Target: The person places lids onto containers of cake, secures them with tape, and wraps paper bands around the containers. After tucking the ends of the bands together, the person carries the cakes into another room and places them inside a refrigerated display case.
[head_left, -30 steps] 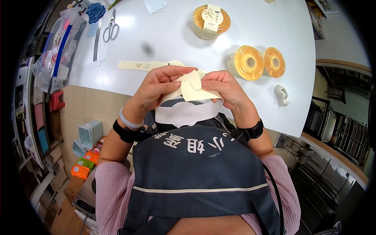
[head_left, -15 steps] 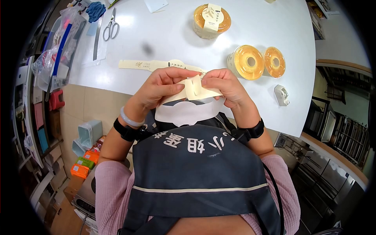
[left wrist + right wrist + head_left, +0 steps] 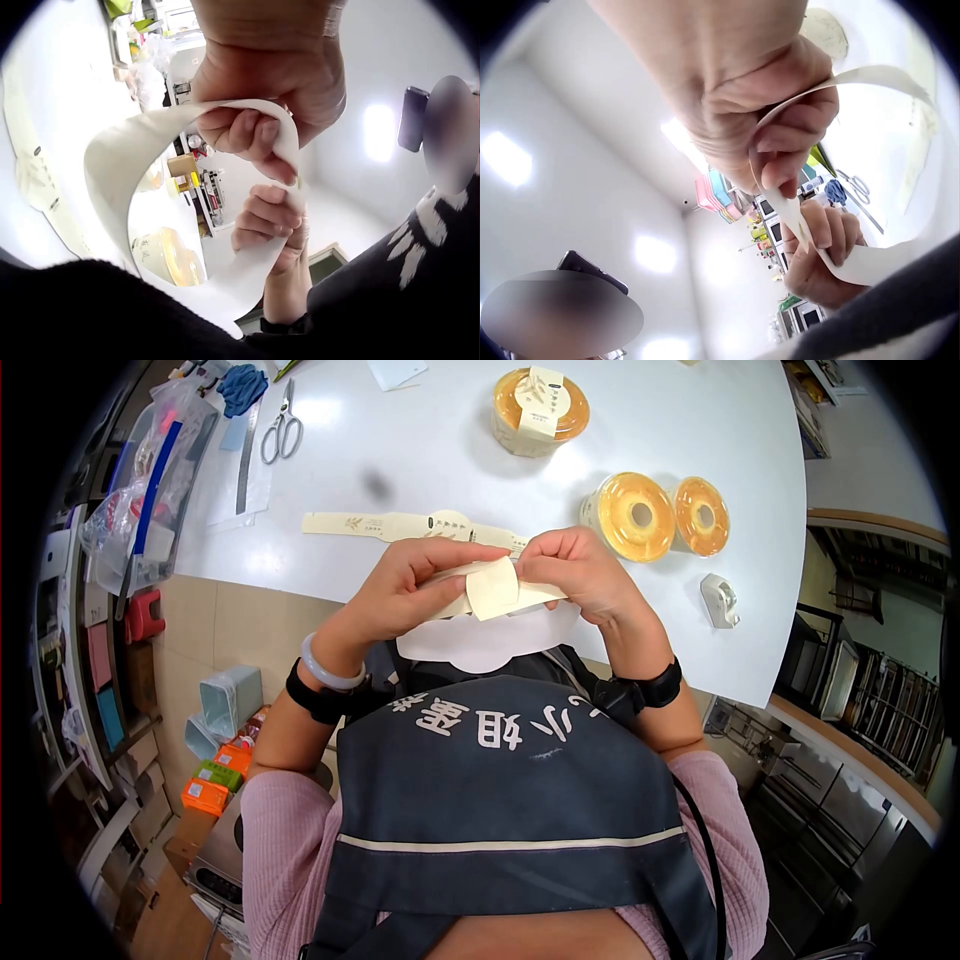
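Observation:
In the head view my left hand [image 3: 412, 588] and right hand [image 3: 580, 575] face each other at the table's near edge, pinching the overlapping ends of a paper band [image 3: 492, 590]. The band is cream with a pale inner side. In the left wrist view the paper band [image 3: 112, 161] curves round as a loop, with the curled fingers of both hands where its ends meet. Just beyond the hands a second, printed paper band [image 3: 345, 526] lies flat on the table. Part of it is hidden behind my fingers.
On the white table [image 3: 400, 460], a banded cake tub [image 3: 540, 420] stands at the back. Two ring-cake tubs [image 3: 630, 520] [image 3: 702, 518] and a tape dispenser [image 3: 719, 603] are at the right. Scissors [image 3: 282, 435] and a plastic bin [image 3: 165, 480] are at the left.
The band's ends have been shifted over each other, and one cream end now lies smooth across the front. The loop has tilted, its lower edge rising slightly. Both hands keep their hold.

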The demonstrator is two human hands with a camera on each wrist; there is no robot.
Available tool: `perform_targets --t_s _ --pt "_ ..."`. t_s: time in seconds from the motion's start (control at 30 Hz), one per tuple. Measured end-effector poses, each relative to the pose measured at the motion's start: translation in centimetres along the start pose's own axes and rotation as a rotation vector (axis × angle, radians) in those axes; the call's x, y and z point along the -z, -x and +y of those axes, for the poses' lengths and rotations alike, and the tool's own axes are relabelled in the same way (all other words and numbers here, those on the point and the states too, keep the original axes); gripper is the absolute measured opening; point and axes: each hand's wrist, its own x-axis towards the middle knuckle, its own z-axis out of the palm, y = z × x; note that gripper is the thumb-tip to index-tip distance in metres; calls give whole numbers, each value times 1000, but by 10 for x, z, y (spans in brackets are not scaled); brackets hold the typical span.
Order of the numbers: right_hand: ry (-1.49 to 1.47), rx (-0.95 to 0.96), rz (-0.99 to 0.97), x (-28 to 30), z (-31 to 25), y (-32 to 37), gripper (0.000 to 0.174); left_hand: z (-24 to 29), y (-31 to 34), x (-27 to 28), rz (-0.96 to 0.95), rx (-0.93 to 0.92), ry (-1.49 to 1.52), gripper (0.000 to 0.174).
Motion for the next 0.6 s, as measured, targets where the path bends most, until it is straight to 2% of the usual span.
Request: perform_targets --t_s 0.17,0.27,0.33,0.37,0.43,0.47,0.53,0.6 --pt "-28 13 31 5 4 -4 13 -2 -2 -1 -6 7 63 36" --pt "-68 90 70 4 8 -5 14 -1 -4 1 6 90 41 38" --pt "-1 94 68 4 9 -8 15 -3 -7 7 35 34 -174 39" --pt "-1 96 74 3 10 -9 15 -2 -8 3 29 33 -174 39" --pt "29 78 -6 6 16 -13 12 4 -12 -11 99 -178 -1066 37" --pt "36 81 10 11 22 -16 12 6 -16 -13 90 -193 -1061 37" --pt "130 86 55 19 29 -19 10 9 -22 -16 13 -24 -1151 39" --pt "114 102 114 31 30 -14 12 -1 -25 -12 -20 -50 -1161 41"
